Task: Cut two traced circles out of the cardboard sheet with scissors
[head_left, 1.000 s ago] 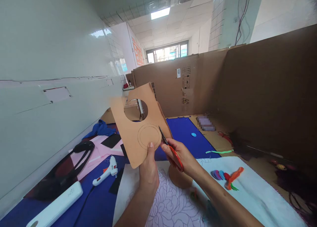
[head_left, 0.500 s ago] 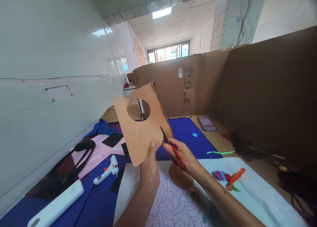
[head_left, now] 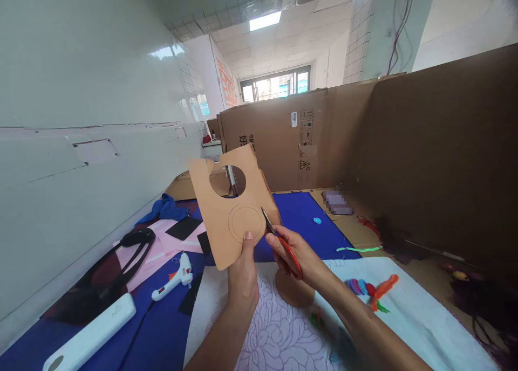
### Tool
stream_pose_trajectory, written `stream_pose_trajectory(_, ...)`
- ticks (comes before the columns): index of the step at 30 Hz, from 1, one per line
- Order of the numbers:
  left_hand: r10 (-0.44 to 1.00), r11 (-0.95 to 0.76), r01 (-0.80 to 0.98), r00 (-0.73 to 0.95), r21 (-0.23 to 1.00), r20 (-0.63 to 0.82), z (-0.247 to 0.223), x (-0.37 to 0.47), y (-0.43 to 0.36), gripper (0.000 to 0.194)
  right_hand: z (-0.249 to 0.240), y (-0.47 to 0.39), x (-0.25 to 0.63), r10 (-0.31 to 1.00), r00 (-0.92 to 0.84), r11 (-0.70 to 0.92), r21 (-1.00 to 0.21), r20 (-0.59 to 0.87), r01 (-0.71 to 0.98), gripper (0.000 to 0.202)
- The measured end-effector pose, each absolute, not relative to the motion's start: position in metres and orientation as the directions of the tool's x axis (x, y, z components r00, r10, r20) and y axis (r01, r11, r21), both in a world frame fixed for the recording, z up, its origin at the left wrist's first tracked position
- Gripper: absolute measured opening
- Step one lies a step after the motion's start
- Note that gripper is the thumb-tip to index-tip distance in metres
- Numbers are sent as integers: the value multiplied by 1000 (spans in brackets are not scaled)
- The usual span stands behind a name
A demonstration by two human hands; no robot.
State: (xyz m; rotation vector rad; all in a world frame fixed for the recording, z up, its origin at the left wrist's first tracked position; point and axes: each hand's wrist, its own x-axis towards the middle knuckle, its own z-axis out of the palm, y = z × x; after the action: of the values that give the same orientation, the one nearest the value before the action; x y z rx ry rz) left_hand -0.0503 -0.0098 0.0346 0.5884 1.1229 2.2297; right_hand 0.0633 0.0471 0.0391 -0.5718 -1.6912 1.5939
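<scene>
two things are up over the blue desk (head_left: 301, 220): the left hand (head_left: 245, 276) pinches the tan card (head_left: 220, 228) near its bottom, thumb on a drawn double ring (head_left: 245, 218), while the right hand (head_left: 297, 249) curls round red-handled scissors (head_left: 289, 255), blades beside that ring. from here, a brown disc (head_left: 294, 294) shows beneath.

Showing smooth, matt card in the holed sheet (head_left: 216, 233); pairing metal with glossy plastic on the scissors (head_left: 290, 256); looking like smooth plastic on the glue gun (head_left: 185, 271); gleaming glossily along the wall (head_left: 81, 80).
</scene>
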Motion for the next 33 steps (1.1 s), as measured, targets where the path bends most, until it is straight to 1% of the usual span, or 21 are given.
stream_pose_trajectory(4, 586, -499, -173, -789, 849, 184, 32, -51, -9, 51, 38, 49, 64, 735, -651, 99, -979, 192, -177, 50)
stream_pose_trajectory(12, 560, -455, -150, -815, 878, 151, 38, -51, -10, 38, 39, 49, 64, 736, -647, 101, -977, 201, -189, 49)
stream_pose_trajectory(15, 568, -369, -147, -817, 918, 97, 34, -57, -9, 28, 39, 50, 64, 740, -637, 129, -975, 215, -179, 47)
stream_pose_trajectory(17, 615, -303, -148, -785, 941, 74, 32, -60, -9, 32, 38, 50, 64, 747, -630, 130, -976, 214, -177, 47)
stream_pose_trajectory(19, 649, -291, -158, -757, 944, 74, 32, -61, -9, 36, 38, 50, 64, 746, -632, 125, -976, 209, -176, 49)
stream_pose_trajectory(21, 665, -339, -201, -742, 919, 83, 36, -58, -10, 36, 39, 50, 64, 741, -638, 125, -976, 210, -176, 50)
stream_pose_trajectory(23, 692, -408, -264, -714, 874, 107, 40, -54, -11, 45, 39, 51, 64, 738, -642, 120, -977, 207, -177, 52)
stream_pose_trajectory(25, 716, -436, -300, -686, 849, 125, 43, -51, -12, 51, 38, 52, 64, 743, -640, 108, -979, 196, -173, 54)
stream_pose_trajectory(29, 690, -396, -230, -713, 889, 123, 40, -52, -12, 53, 35, 55, 66, 730, -656, 103, -981, 189, -167, 56)
stream_pose_trajectory(33, 680, -368, -173, -720, 914, 137, 35, -55, -12, 50, 32, 57, 69, 696, -680, 134, -972, 231, -193, 51)
